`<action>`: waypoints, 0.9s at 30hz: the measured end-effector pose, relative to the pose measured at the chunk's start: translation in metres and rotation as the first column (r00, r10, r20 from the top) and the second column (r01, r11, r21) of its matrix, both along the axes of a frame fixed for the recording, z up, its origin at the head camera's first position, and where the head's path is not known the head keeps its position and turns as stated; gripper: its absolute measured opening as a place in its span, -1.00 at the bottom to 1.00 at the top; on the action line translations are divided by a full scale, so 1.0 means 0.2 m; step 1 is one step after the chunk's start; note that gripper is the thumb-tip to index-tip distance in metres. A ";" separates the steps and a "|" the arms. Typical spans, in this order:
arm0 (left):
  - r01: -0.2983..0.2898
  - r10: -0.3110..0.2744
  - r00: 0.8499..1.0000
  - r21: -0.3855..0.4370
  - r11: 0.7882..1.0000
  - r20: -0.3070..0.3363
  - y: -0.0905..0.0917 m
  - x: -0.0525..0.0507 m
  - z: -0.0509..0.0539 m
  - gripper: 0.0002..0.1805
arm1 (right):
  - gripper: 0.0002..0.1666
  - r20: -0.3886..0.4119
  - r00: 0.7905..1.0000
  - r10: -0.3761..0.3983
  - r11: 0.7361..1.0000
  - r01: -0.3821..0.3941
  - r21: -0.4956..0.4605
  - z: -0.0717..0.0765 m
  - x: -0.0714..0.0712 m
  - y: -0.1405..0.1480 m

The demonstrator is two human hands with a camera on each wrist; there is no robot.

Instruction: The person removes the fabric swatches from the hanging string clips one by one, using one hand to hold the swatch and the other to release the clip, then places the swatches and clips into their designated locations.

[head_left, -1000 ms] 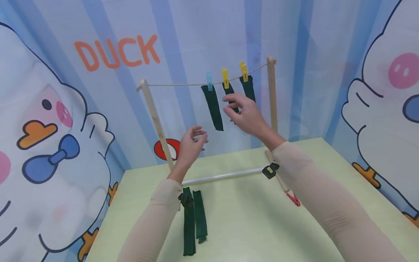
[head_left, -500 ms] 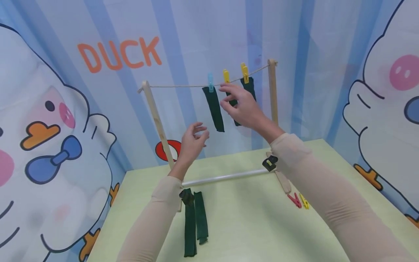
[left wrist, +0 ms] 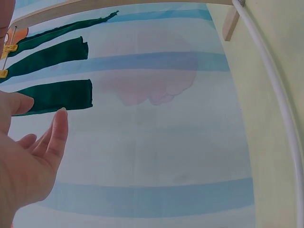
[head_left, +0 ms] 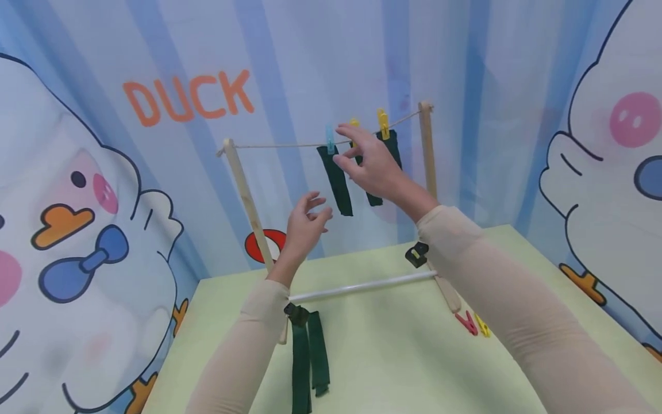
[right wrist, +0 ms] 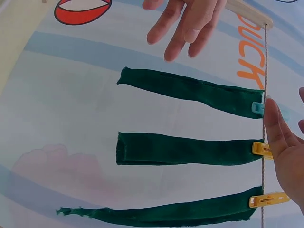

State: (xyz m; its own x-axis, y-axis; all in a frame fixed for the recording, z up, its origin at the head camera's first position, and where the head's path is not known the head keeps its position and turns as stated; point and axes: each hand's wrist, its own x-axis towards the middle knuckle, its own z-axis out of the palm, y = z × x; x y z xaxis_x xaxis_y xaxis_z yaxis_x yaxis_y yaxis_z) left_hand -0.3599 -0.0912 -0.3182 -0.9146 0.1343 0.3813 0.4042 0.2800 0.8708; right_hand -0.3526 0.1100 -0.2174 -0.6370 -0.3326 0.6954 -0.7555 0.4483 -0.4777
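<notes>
Three dark green cloth strips hang from a string. A light-blue clothespin [head_left: 330,140] holds the leftmost strip [head_left: 337,181]; yellow clothespins hold the middle strip [right wrist: 185,149] and the rightmost strip [right wrist: 180,211]. My right hand [head_left: 372,164] is raised beside the blue clothespin, thumb and fingers apart. In the right wrist view its thumb lies close to that clothespin; whether they touch I cannot tell. It covers part of the middle strip in the head view. Lower and to the left, my left hand [head_left: 306,227] hovers with loosely bent fingers, holding nothing.
A wooden post stands at each end of the string, the left post [head_left: 245,192] and the right post [head_left: 427,149]. A white rod [head_left: 362,286] joins them low down. On the table [head_left: 393,356] lie two more green strips [head_left: 319,356], a red clothespin [head_left: 466,323] and a yellow clothespin [head_left: 482,325].
My right hand has moved left along the string from the middle strip toward the blue clothespin. My left hand has barely moved. The yellow clothespin on the table has come out from behind my right sleeve.
</notes>
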 end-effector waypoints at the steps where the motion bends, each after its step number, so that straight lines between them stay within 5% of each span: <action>1: -0.004 0.004 1.000 0.000 1.000 -0.007 0.00 0.00 0.00 -0.42 | -0.30 0.002 1.000 0.004 1.000 -0.004 0.001 0.01 0.00 -0.01; 7: -0.004 0.004 1.000 0.005 1.000 -0.028 0.02 -0.03 0.03 -0.41 | -0.28 0.026 1.000 -0.015 1.000 0.015 -0.008 0.05 -0.03 -0.02; 15: 0.050 -0.052 0.998 0.098 0.994 0.020 0.06 -0.07 0.01 -0.41 | -0.30 0.080 0.996 0.042 0.999 -0.040 -0.030 0.07 -0.07 -0.06; 27: 0.048 -0.057 0.996 0.133 0.990 0.062 0.12 -0.09 0.02 -0.35 | -0.29 0.119 0.993 0.022 1.000 -0.021 -0.005 0.08 -0.10 -0.11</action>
State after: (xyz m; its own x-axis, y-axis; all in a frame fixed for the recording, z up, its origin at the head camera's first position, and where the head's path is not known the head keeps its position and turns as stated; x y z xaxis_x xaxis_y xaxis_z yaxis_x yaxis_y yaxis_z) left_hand -0.3770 -0.0680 -0.3145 -0.9311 0.1357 0.3385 0.3564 0.1418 0.9235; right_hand -0.3735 0.0881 -0.2010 -0.7081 -0.3449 0.6162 -0.7027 0.4306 -0.5665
